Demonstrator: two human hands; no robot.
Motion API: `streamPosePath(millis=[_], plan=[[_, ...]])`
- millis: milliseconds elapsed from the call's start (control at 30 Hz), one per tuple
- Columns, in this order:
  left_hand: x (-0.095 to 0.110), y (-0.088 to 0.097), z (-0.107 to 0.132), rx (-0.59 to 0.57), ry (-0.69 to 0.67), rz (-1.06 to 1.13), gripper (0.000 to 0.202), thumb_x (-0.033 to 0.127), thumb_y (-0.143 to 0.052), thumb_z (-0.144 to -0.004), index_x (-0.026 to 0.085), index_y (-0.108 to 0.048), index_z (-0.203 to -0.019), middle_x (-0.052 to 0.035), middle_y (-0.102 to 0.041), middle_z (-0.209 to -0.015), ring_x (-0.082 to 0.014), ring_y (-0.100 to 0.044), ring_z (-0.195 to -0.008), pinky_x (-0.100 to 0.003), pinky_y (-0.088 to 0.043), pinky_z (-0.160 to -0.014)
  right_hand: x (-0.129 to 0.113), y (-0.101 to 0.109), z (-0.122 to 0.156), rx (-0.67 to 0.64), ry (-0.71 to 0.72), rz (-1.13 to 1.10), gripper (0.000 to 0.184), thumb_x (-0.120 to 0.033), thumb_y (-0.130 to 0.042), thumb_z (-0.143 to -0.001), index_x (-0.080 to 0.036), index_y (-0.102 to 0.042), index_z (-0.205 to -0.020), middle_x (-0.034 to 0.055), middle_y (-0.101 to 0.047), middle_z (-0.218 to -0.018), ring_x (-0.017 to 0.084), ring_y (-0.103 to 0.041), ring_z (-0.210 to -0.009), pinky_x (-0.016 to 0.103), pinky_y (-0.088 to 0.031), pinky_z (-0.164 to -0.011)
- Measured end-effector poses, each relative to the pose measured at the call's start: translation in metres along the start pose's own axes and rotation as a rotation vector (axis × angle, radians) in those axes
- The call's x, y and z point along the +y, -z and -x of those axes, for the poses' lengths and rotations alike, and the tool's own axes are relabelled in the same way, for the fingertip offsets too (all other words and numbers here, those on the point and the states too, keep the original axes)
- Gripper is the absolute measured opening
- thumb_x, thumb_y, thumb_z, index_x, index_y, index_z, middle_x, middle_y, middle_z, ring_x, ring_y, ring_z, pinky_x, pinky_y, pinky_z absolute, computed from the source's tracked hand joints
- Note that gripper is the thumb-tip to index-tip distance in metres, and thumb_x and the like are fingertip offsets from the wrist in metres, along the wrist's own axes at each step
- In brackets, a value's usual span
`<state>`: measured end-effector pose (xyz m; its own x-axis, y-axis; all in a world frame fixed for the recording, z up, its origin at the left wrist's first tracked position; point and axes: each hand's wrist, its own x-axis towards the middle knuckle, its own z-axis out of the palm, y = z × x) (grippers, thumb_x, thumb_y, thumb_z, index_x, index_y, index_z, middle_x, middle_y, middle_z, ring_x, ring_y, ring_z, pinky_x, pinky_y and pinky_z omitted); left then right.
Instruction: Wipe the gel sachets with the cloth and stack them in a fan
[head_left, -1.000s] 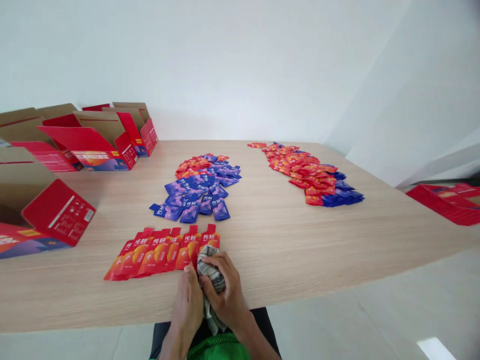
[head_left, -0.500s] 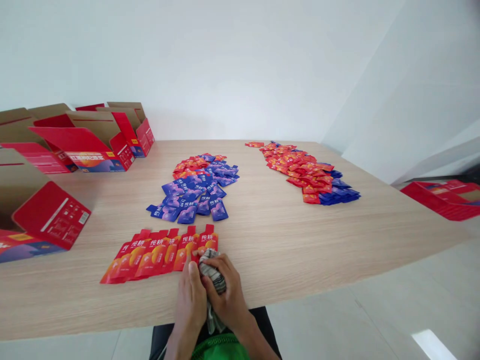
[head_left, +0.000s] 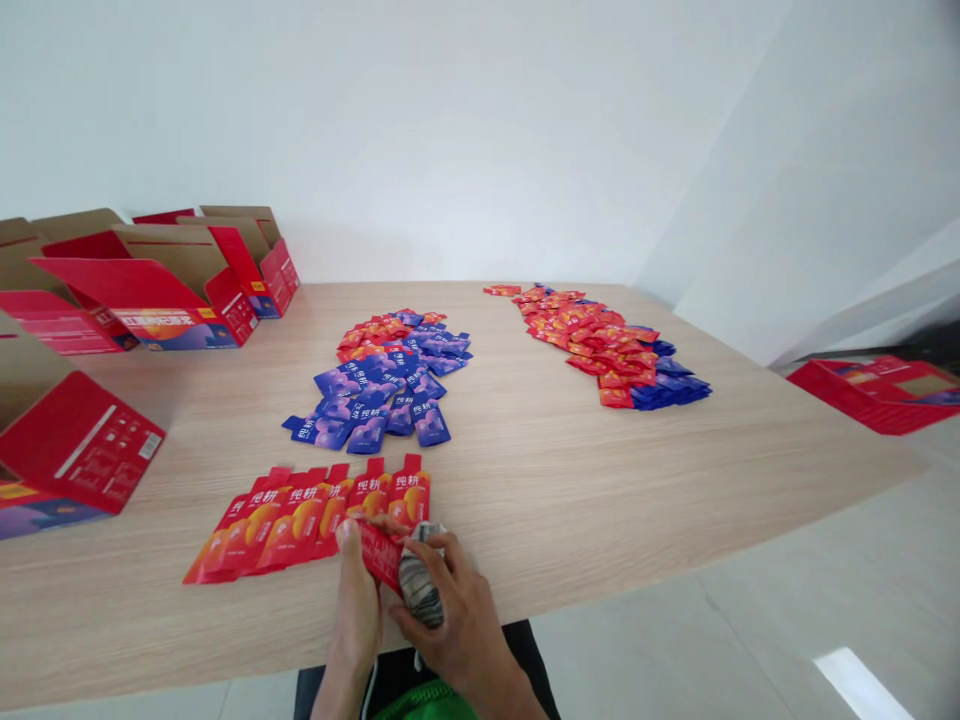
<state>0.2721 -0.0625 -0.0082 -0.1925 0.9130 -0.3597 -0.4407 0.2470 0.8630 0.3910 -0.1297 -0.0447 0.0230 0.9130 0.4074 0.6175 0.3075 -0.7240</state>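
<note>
Packing area, indoor: the use is indicated by printed cartons (head_left: pixel 150 280), stood with flaps raised along the left of a broad wood-grain table (head_left: pixel 570 480), and by red pouches (head_left: pixel 296 522) and blue pouches (head_left: pixel 431 425) — both kinds spread in heaps, with a row of the red laid overlapping at the near edge. One further red box (head_left: pixel 847 397) is seen past the table's right side. The room is bounded by a plain white wall (head_left: pixel 450 130) and floored in pale tile (head_left: pixel 720 650). Whether factory, shop or office cannot be told.
</note>
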Motion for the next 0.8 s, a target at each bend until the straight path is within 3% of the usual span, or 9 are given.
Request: streamPosePath(millis=[133,267,333,400,500,667,733,800], plan=[[-0.009,0.003,0.007,0.000,-0.079,0.003,0.072,0.091,-0.081,-0.066,0.029,-0.062,-0.098,0.0028,-0.071,-0.084,-0.0229,-0.069,-0.081,-0.036,-0.058,-0.080,-0.001,-0.003,-0.006,0.103,-0.019,0.000,0.051,-0.012,-0.075,-0.080,-0.028,-0.073,-0.128,0.0105,-0.076,-0.118,0.028,-0.081,-0.095,0.035,-0.068,-0.077],[-0.002,0.009,0.019,-0.131,-0.130,-0.063,0.071,0.076,-0.083,-0.079,0.031,-0.060,-0.129,-0.0060,-0.079,-0.122,-0.0291,-0.072,-0.126,-0.040,-0.055,-0.106,-0.003,0.013,-0.019,0.151,-0.008,-0.243,0.036,-0.011,-0.067,-0.086,-0.025,-0.075,-0.118,0.0072,-0.079,-0.108,0.024,-0.079,-0.096,0.032,-0.066,-0.085],[0.004,0.009,0.024,-0.205,-0.134,-0.095,0.068,0.062,-0.094,-0.076,0.029,-0.066,-0.128,-0.0092,-0.080,-0.125,-0.0330,-0.069,-0.134,-0.042,-0.055,-0.111,-0.004,0.026,-0.026,0.106,-0.011,-0.345,0.026,-0.016,-0.068,-0.090,-0.024,-0.076,-0.114,0.0061,-0.079,-0.105,0.023,-0.078,-0.096,0.031,-0.065,-0.086],[0.006,0.009,0.027,-0.279,-0.088,-0.095,0.060,0.053,-0.099,-0.072,0.025,-0.074,-0.118,-0.0106,-0.083,-0.115,-0.0366,-0.075,-0.125,-0.045,-0.059,-0.106,-0.004,0.038,-0.030,0.047,-0.014,-0.402,0.020,-0.022,-0.072,-0.093,-0.024,-0.077,-0.112,0.0054,-0.079,-0.104,0.022,-0.077,-0.094,0.030,-0.064,-0.084],[0.005,0.010,0.026,-0.333,0.034,-0.020,0.052,0.056,-0.097,-0.073,0.021,-0.081,-0.108,-0.0131,-0.086,-0.109,-0.0397,-0.079,-0.117,-0.049,-0.062,-0.103,-0.004,0.050,-0.030,0.076,-0.027,-0.383,0.019,-0.027,-0.074,-0.097,-0.025,-0.078,-0.115,0.0060,-0.077,-0.105,0.022,-0.076,-0.095,0.029,-0.064,-0.082],[-0.001,0.008,0.021,-0.215,0.137,0.114,0.063,0.054,-0.099,-0.066,0.022,-0.081,-0.118,-0.0142,-0.086,-0.119,-0.0422,-0.074,-0.130,-0.055,-0.055,-0.115,-0.004,0.056,-0.017,0.366,0.070,-0.188,0.027,-0.023,-0.074,-0.098,-0.030,-0.077,-0.124,0.0081,-0.073,-0.110,0.025,-0.075,-0.096,0.034,-0.066,-0.080],[-0.006,0.008,0.021,-0.192,0.144,0.141,0.068,0.055,-0.098,-0.067,0.022,-0.079,-0.124,-0.0147,-0.086,-0.122,-0.0418,-0.073,-0.133,-0.056,-0.053,-0.119,-0.006,0.053,-0.013,0.327,0.167,-0.158,0.033,-0.021,-0.073,-0.098,-0.032,-0.075,-0.129,0.0087,-0.072,-0.111,0.025,-0.075,-0.096,0.036,-0.066,-0.080],[-0.016,0.011,0.022,-0.180,0.157,0.143,0.070,0.060,-0.094,-0.071,0.022,-0.078,-0.128,-0.0155,-0.084,-0.129,-0.0413,-0.068,-0.140,-0.056,-0.049,-0.123,-0.011,0.047,-0.013,0.206,0.218,-0.166,0.035,-0.021,-0.072,-0.099,-0.032,-0.074,-0.132,0.0093,-0.073,-0.112,0.026,-0.076,-0.097,0.037,-0.067,-0.081]])
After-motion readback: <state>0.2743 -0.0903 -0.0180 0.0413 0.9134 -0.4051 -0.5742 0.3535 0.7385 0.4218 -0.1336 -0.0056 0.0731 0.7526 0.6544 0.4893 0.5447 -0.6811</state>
